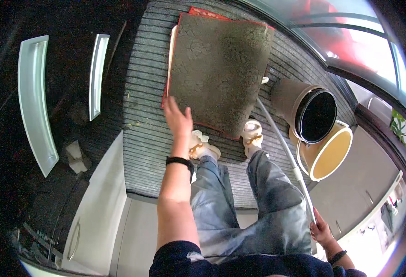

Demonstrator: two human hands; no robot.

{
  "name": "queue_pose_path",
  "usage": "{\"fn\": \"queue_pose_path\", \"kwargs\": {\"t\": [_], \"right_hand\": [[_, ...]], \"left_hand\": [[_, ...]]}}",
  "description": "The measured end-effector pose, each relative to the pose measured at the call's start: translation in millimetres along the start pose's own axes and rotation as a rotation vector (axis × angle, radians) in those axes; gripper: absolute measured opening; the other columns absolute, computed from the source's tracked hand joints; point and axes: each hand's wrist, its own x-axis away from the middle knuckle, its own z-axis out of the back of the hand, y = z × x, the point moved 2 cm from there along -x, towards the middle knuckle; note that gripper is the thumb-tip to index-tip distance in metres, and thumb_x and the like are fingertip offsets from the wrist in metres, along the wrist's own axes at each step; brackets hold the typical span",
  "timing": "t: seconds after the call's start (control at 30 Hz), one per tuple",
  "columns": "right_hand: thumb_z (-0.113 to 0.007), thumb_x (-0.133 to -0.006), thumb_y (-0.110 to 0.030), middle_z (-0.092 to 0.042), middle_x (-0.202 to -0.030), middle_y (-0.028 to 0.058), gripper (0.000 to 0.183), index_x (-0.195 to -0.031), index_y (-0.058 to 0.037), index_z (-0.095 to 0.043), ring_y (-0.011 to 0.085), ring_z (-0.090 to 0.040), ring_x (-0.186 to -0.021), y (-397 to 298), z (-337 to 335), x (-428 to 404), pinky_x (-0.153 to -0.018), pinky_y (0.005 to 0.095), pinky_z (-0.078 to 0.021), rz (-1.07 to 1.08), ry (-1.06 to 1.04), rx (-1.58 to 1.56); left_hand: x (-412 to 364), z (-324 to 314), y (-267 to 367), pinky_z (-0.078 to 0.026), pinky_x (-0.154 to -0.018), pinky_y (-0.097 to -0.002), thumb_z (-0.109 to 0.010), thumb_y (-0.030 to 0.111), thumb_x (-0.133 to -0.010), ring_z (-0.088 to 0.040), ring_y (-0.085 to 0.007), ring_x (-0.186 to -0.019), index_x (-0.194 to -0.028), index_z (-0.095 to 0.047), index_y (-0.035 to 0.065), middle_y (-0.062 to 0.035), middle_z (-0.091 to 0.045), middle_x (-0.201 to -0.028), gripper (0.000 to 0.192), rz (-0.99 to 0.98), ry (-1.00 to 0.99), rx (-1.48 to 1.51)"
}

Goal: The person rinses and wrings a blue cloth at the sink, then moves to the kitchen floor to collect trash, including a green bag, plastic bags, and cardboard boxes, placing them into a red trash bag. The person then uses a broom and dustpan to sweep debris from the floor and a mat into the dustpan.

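Note:
Before me a dark mat [220, 69] with red edging lies with its textured grey-brown underside up, its right side bulging. Beneath it shows the corner of a red patterned mat [208, 13]. My left hand [178, 116] is at the mat's near left corner, thumb apart from the fingers and nothing seen in its palm; whether the fingertips touch the edge I cannot tell. At my right side, my right hand [320, 228] grips a long grey pole [281, 138]. The pole slants down to the mat's right side, where its far end is hidden.
Ribbed grey carpet [147, 104] covers the floor. A grey-brown bin [286, 100] and a yellow bucket [331, 152] stand at right, near a glass door [348, 45]. Black fronts with pale long panels [38, 104] are at left. White cabinets [99, 207] flank me. My shoes [252, 133] adjoin the mat.

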Motion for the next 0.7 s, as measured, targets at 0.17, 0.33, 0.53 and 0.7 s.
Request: {"fn": "queue_pose_path", "kwargs": {"t": [0.17, 0.33, 0.53, 0.7], "right_hand": [[-0.048, -0.094, -0.016, -0.059, -0.112, 0.0080, 0.058, -0.147, -0.0040, -0.028, 0.0120, -0.054, -0.100, 18.8, 15.3, -12.2, -0.084, 0.0258, -0.0441, -0.205, -0.028, -0.050], [-0.048, -0.093, -0.012, -0.051, -0.135, 0.0135, 0.056, -0.145, -0.0001, -0.030, 0.0164, -0.046, -0.122, 36.6, 19.7, -32.8, -0.101, 0.0287, -0.0364, -0.039, 0.027, 0.033], [-0.045, -0.091, -0.004, -0.049, -0.137, 0.0121, 0.057, -0.145, -0.0003, -0.029, 0.0158, -0.044, -0.124, 31.0, 14.7, -36.3, -0.102, 0.0289, -0.0354, 0.046, 0.017, 0.076], [-0.044, -0.092, -0.004, -0.049, -0.137, 0.0107, 0.056, -0.146, -0.0017, -0.028, 0.0160, -0.044, -0.124, 25.1, 8.6, -34.8, -0.102, 0.0296, -0.0359, -0.044, 0.005, -0.023]], "left_hand": [[-46.4, -41.9, -69.3, -0.035, -0.105, -0.0446, -0.078, 0.029, -0.074, -0.042, -0.0420, -0.125, -0.141, -0.031, -0.0015, -0.0296, -0.045, -0.132, 0.087, 0.396, -0.260, 0.282], [-69.7, -71.4, -68.4, -0.044, -0.095, -0.0419, -0.080, 0.038, -0.068, -0.055, -0.0379, -0.110, -0.126, -0.050, 0.0042, -0.0208, -0.058, -0.120, 0.073, 0.442, -0.295, -0.130], [-72.0, -25.7, 16.4, -0.048, -0.067, -0.0445, -0.075, 0.021, -0.072, -0.058, -0.0367, -0.073, -0.082, -0.057, 0.0019, -0.0169, -0.057, -0.078, 0.028, -0.261, -0.081, 0.063], [-39.7, -21.9, 50.3, -0.049, -0.073, -0.0455, -0.066, 0.017, -0.077, -0.061, -0.0388, -0.084, -0.098, -0.057, 0.0056, -0.0172, -0.061, -0.094, 0.026, -0.172, -0.262, 0.252]]}}
